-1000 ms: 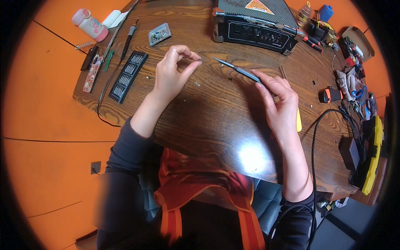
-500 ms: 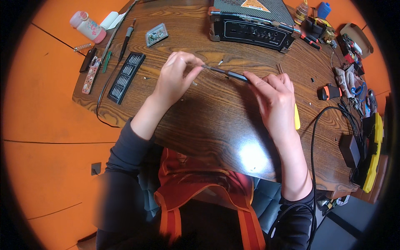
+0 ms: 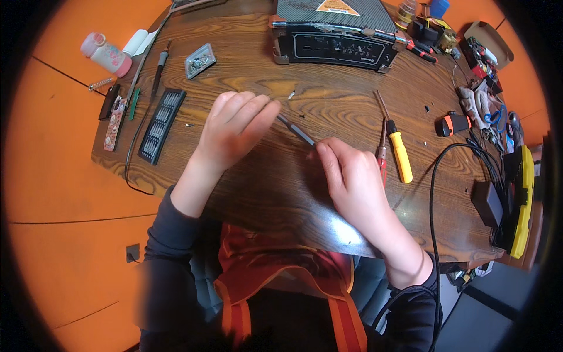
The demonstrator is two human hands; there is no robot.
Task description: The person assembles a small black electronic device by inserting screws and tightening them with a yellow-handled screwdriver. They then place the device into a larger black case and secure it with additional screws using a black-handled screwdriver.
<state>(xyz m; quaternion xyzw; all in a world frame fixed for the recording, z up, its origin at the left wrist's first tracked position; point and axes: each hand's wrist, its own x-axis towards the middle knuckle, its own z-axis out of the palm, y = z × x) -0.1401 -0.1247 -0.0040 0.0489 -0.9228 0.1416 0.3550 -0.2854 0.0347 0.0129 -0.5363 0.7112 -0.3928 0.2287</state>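
Note:
A slim grey precision screwdriver [image 3: 301,132] slants between my hands above the wooden table. My right hand [image 3: 356,179] grips its handle end with thumb and forefinger. Curled over the tip end is my left hand [image 3: 234,126], whose fingers hide the very tip and any bit in it. To the left lies a black case of screwdriver bits [image 3: 162,124]. Beyond my right hand rest a yellow-handled screwdriver [image 3: 401,155] and a red-handled screwdriver [image 3: 382,157], side by side.
A black speaker-like box with a control panel [image 3: 334,50] stands at the back. A clear tray of small parts [image 3: 200,60] and a soldering iron [image 3: 160,69] lie left of it. A black cable [image 3: 433,193], an orange-and-black tool [image 3: 454,124] and a pink-and-white bottle [image 3: 108,56] are around the sides.
Both hands have come lower, the right one also leftward, uncovering the yellow and red screwdrivers. The held screwdriver slopes more steeply. My left hand has turned, its back now facing up. The view has shifted slightly.

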